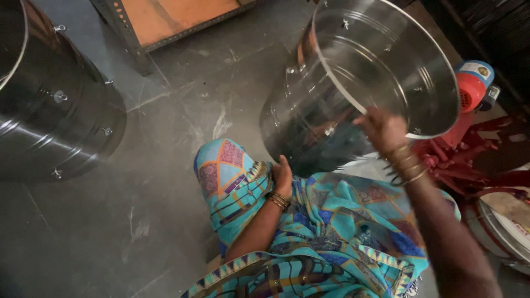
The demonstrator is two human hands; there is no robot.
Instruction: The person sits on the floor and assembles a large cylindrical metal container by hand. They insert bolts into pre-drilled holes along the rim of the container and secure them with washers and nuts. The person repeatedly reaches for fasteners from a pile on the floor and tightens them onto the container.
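A large shiny steel drum lies tilted on the floor in front of me, its open mouth facing up and to the right. My right hand grips the drum's rim at its lower edge; bangles ring the wrist. My left hand rests low against the drum's outer wall near my knee, fingers curled; whether it grips anything is unclear. Small wing bolts stick through the drum's wall. My lap is covered in turquoise patterned cloth.
A second steel drum with wing bolts lies at the left. An orange-topped metal rack stands at the back. A red machine with a blue and red motor is at the right, with a round drum-like part below it. Grey stone floor around.
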